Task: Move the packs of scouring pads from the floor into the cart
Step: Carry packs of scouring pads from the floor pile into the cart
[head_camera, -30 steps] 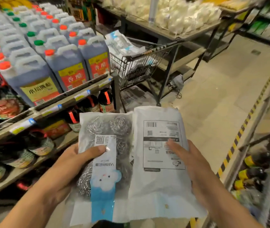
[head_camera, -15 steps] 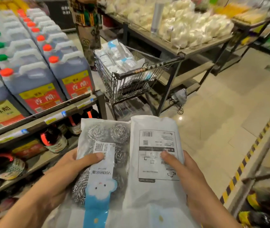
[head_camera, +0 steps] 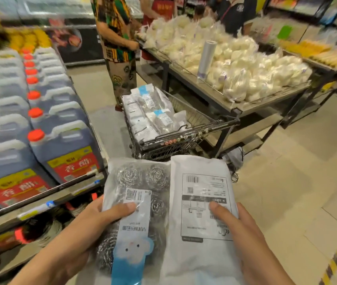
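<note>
The person holds two packs side by side at chest height, just short of the cart (head_camera: 181, 128). The left hand (head_camera: 85, 229) grips the left pack (head_camera: 136, 204), thumb pressed across its printed strip and fingers hidden underneath; through the clear film the steel-wool pads show, with a blue paper band running down the front. The right hand (head_camera: 243, 229) grips the right pack (head_camera: 200, 202), which lies back side up, thumb on its printed label panel and fingers out of sight below. The two packs touch or overlap along their inner edges; which lies on top cannot be told. The cart stands directly ahead, between the jugs (head_camera: 64, 149) on the left shelf and a table (head_camera: 210, 95) piled with white bagged goods, and it already holds a heap of similar packs (head_camera: 149, 114). These packs are probably light and floppy: thin slick film round springy wire balls, so they would sag if held by one corner and could slide out of a loose pinch. A hold across the middle, thumb on top and fingers under as now, looks the safest, and nothing in them seems breakable, so a short drop over the cart's rim should do no harm.
</note>
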Tool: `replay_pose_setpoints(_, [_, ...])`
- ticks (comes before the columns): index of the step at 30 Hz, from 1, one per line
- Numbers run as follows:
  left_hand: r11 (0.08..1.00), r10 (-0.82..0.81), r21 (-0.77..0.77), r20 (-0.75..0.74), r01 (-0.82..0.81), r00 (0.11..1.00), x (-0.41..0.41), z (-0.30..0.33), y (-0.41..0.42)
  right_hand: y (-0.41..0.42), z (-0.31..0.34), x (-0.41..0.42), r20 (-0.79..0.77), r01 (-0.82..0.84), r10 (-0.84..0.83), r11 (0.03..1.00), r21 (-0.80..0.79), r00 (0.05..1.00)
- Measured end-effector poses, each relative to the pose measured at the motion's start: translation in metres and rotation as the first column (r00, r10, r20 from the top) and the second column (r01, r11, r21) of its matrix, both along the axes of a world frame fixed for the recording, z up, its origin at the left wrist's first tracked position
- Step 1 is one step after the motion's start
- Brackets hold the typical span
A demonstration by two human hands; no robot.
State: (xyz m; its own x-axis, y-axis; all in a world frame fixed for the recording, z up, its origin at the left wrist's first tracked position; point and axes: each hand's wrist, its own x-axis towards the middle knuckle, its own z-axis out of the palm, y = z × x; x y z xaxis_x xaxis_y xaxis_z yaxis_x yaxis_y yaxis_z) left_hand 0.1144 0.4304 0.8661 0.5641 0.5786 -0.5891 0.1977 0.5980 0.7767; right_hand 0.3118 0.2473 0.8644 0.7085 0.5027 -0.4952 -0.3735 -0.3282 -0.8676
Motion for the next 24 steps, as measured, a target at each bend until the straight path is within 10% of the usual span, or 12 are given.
replay_pose_setpoints(24, [0.887,0.460,0.067,-0.033,-0.458,0.887,0.273,-0.015,0.179,0.285,-0.015,0.350,-0.253,-0.471,0.460,0.882,0.019,0.851])
